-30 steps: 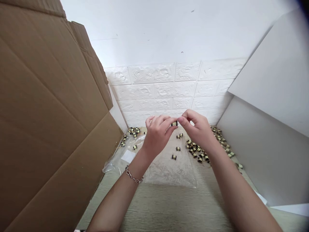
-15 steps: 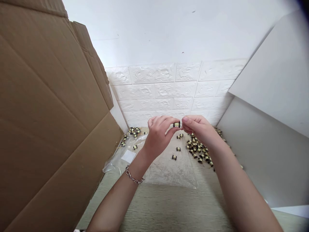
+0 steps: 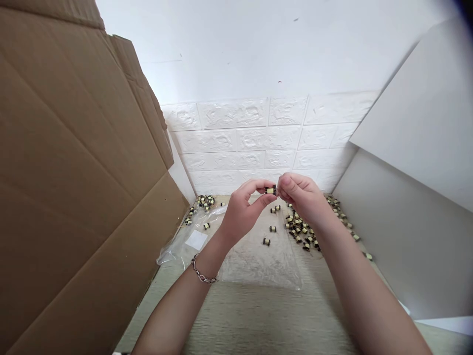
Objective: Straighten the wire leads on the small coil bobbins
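My left hand [image 3: 244,209] and my right hand [image 3: 301,197] meet above the table, and both pinch one small black-and-cream bobbin part [image 3: 271,190] between thumb and fingertips. A chain bracelet [image 3: 201,273] hangs on my left wrist. Below the hands lies a clear plastic bag [image 3: 254,254] with three loose bobbins [image 3: 272,229] on it. A dense pile of the same parts [image 3: 301,231] spreads under my right wrist.
A big cardboard sheet [image 3: 74,187] leans along the left side. A white panel [image 3: 410,197] stands on the right and a white brick-pattern wall [image 3: 258,143] at the back. A smaller heap of parts [image 3: 205,200] sits at the back left, on a pale wood-grain table [image 3: 266,320].
My right hand has dropped and closed in on the part, its fingers now curled. My left fingers have tightened round it. The part stays at the same spot.
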Motion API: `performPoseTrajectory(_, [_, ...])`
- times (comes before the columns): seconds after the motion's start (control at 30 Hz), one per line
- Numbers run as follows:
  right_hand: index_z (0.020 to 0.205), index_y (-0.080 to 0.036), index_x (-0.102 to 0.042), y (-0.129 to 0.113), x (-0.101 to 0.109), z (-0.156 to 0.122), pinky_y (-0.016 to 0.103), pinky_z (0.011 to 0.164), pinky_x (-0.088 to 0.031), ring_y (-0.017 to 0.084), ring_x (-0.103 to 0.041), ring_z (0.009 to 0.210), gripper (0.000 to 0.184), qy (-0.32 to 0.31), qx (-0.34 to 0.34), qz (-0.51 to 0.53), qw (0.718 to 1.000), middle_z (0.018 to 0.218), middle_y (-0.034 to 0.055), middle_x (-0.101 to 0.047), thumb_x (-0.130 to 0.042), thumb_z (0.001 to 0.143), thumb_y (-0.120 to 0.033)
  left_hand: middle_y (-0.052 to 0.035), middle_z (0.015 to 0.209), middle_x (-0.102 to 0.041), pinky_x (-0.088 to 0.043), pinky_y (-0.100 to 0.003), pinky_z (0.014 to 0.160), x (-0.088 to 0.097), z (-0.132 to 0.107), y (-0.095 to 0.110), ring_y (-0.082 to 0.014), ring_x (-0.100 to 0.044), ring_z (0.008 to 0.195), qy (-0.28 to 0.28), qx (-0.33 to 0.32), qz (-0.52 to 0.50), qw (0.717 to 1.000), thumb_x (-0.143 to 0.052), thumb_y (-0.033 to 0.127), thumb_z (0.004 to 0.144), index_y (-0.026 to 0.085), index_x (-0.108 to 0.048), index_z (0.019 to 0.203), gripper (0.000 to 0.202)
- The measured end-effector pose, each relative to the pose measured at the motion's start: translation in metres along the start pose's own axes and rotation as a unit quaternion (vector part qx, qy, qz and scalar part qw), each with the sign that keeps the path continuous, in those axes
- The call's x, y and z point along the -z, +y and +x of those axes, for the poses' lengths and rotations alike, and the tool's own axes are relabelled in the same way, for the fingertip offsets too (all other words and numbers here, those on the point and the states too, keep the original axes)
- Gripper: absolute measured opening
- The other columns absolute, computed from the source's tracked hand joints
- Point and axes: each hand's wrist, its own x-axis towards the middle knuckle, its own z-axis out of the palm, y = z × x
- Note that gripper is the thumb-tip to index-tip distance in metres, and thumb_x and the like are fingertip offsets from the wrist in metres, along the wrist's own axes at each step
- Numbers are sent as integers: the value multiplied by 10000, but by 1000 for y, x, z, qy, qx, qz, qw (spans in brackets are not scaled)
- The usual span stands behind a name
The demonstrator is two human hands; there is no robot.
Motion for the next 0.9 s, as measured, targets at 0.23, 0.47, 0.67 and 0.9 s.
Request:
performPoseTrajectory(0.23, [574, -166, -405, -2, -2, -1, 236, 470, -208, 70, -270, 497, 364, 28, 34, -102, 994, 524, -42, -306, -420, 821, -432, -11, 860, -599, -381, -248, 772, -5, 1, -6, -111, -517, 826, -37, 136, -238, 961, -599, 309, 717, 187, -605, 869, 195])
performPoseTrajectory(0.47, [558, -168, -389, -3, -3, 0, 232, 509, -250, 79, -317, 534, 355, 53, 72, -172, 981, 539, -38, -339, -422, 825, -400, 2, 756, -544, -357, -205, 682, -4, 2, -2, -54, -462, 681, -82, 283, -390, 873, -580, 354, 728, 153, -619, 789, 214])
performPoseTrajectory(0.67, [575, -170, -424, -1, -4, 0, 234, 526, -276, 87, -359, 548, 342, 63, 79, -198, 975, 550, -32, -402, -424, 821, -408, 11, 766, -532, -375, -218, 681, -3, 1, -2, -45, -466, 663, -88, 337, -480, 805, -586, 322, 730, 145, -601, 737, 178])
performPoseTrajectory(0.9, [581, -175, -440, -1, -5, 0, 238, 524, -293, 89, -382, 536, 345, 49, 75, -160, 983, 546, -33, -439, -428, 813, -429, 14, 770, -525, -393, -238, 701, -4, -1, -5, -46, -474, 657, -107, 351, -525, 768, -595, 321, 725, 135, -592, 779, 193])
